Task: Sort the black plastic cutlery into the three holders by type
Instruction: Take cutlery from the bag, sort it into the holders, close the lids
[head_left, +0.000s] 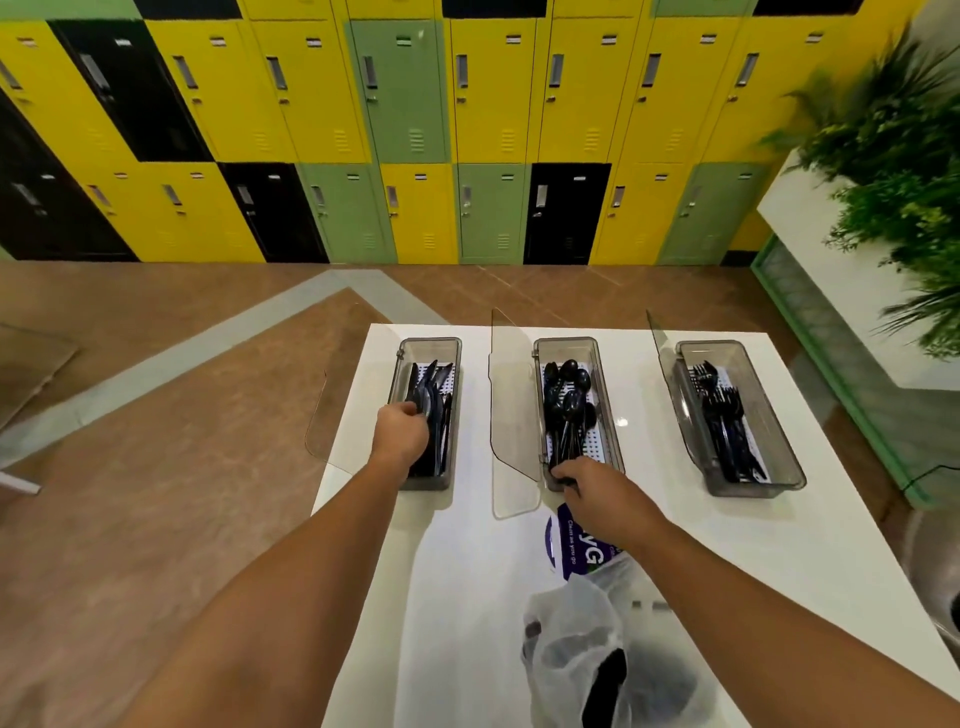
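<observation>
Three grey see-through holders stand in a row on the white table (483, 613), lids up. The left holder (451, 347) has black knives (439, 384); my left hand (401, 434) reaches into it and grips several knives. The middle holder (601, 358) has black spoons (570, 389); my right hand (597, 496) is at its near end, fingers curled round spoon handles. The right holder (779, 447) has black forks (719, 410). Near me lies a clear plastic bag (571, 654) with black cutlery inside.
A round purple-and-white sticker (563, 540) lies on the table between the bag and the middle holder. The raised lids (511, 415) stand left of each holder. The table's left edge drops to brown floor. Lockers line the far wall; a planter stands at right.
</observation>
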